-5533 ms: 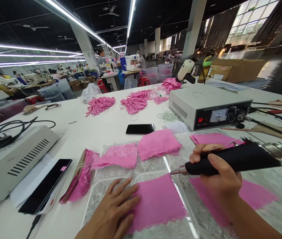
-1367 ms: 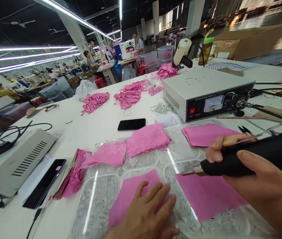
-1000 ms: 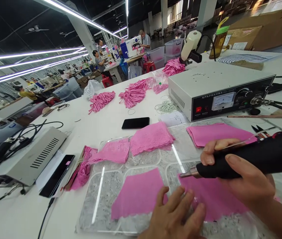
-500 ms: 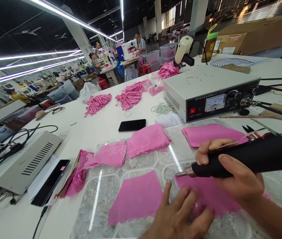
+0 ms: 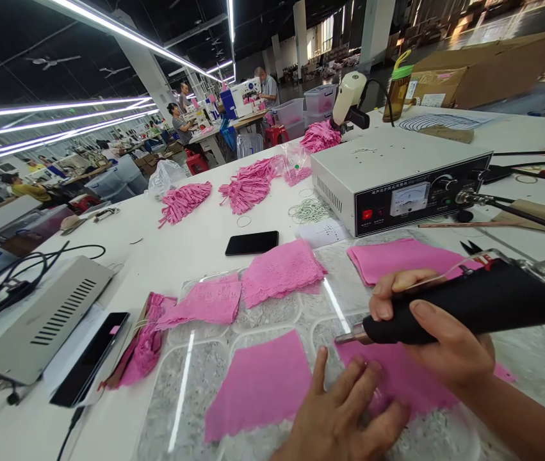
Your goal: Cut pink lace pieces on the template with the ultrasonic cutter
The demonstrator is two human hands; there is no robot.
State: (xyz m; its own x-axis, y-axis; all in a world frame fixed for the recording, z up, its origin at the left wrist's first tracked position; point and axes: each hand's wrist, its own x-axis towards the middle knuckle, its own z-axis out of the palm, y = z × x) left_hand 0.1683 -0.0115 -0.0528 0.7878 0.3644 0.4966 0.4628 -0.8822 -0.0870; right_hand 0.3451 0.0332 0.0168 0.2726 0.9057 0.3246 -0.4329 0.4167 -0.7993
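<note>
My right hand point(image 5: 449, 346) wraps round a black ultrasonic handpiece point(image 5: 474, 301). The handpiece's metal tip point(image 5: 353, 334) is at the upper left corner of a pink fabric piece point(image 5: 426, 378); whether it touches the cloth is hard to tell. My left hand point(image 5: 344, 410) lies with fingers spread on that same piece, partly covering it. To the left lies another pink piece point(image 5: 260, 384), flat on the grey marbled board under a clear sheet point(image 5: 176, 410). Beyond are stacks of pink lace pieces point(image 5: 282, 272) and a folded pink stack point(image 5: 397, 259).
A grey generator box with a dial point(image 5: 397, 173) stands behind the handpiece, cables at its right. A black phone point(image 5: 252, 242), rubber bands point(image 5: 309, 210) and pink bundles point(image 5: 248, 186) lie farther back. At left are a second grey box point(image 5: 46, 314) and a tilted black phone point(image 5: 89, 358).
The view has shifted slightly, so things sit a little farther left. Both hands, the handpiece and the fabric keep nearly the same arrangement.
</note>
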